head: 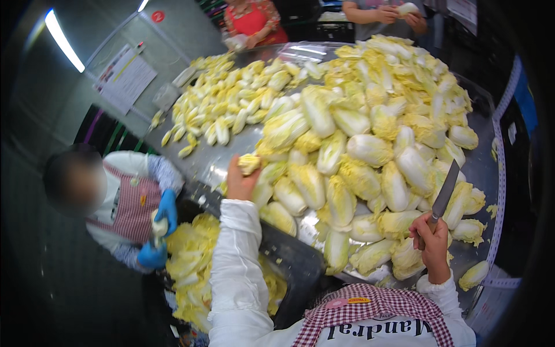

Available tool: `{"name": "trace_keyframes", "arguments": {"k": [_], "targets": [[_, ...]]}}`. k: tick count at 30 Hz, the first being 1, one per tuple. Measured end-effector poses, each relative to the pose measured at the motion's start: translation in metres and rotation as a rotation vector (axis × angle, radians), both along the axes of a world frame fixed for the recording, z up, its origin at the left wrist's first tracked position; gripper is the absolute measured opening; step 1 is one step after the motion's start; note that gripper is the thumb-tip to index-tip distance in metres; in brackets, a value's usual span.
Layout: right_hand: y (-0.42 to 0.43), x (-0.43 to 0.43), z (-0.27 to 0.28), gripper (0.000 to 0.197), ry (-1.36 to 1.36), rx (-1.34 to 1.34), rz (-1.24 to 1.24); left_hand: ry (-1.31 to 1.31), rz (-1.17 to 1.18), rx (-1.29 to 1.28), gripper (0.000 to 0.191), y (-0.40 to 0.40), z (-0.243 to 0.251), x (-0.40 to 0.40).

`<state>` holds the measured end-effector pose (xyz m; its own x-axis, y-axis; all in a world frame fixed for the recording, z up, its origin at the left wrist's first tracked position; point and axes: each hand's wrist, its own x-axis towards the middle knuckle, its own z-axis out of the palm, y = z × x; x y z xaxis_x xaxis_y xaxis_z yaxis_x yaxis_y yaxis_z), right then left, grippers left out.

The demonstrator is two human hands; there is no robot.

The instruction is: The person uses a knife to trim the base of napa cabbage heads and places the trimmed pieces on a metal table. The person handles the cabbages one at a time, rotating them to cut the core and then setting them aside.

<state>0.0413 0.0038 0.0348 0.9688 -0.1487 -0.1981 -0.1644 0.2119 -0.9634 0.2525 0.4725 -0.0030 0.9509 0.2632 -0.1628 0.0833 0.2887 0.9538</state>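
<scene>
My left hand (243, 180) holds a small yellow cabbage heart (249, 164) over the near left part of the metal table (208, 162). In my right hand (430, 243) is the handle of a knife (446, 191), its blade pointing up and away from me above the cabbages. Many napa cabbages (342, 199) lie heaped between and beyond my hands. Small yellow-white cabbage hearts (234, 97) are spread over the far left of the table, and a tall pile of loose leaves and cabbages (399, 78) stands at the far right.
A dark bin (299, 269) with yellow outer leaves (195, 260) stands below my left arm. At the left, a co-worker (134, 204) in blue gloves holds a pale cabbage piece (159, 223). Two more people (256, 21) stand across the table. A perforated metal post (501, 173) edges the right side.
</scene>
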Motion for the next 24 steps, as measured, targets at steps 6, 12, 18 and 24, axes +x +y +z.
{"name": "trace_keyframes", "arguments": {"k": [6, 12, 18, 24], "targets": [[-0.022, 0.003, -0.013, 0.013, 0.052, -0.064, -0.104, -0.201, 0.179, -0.278, 0.043, 0.053, 0.000, 0.084], [-0.013, 0.009, -0.018, 0.018, 0.004, -0.023, -0.026, -0.295, -0.235, 0.513, 0.047, -0.120, 0.064, 0.045], [-0.014, -0.002, -0.020, 0.026, -0.184, -0.059, -0.125, -0.551, -0.677, 1.161, 0.072, -0.225, 0.051, -0.070], [-0.055, -0.040, -0.019, 0.017, 0.021, -0.269, -0.342, -0.918, -0.963, 1.313, 0.078, -0.257, 0.049, -0.123]]}}
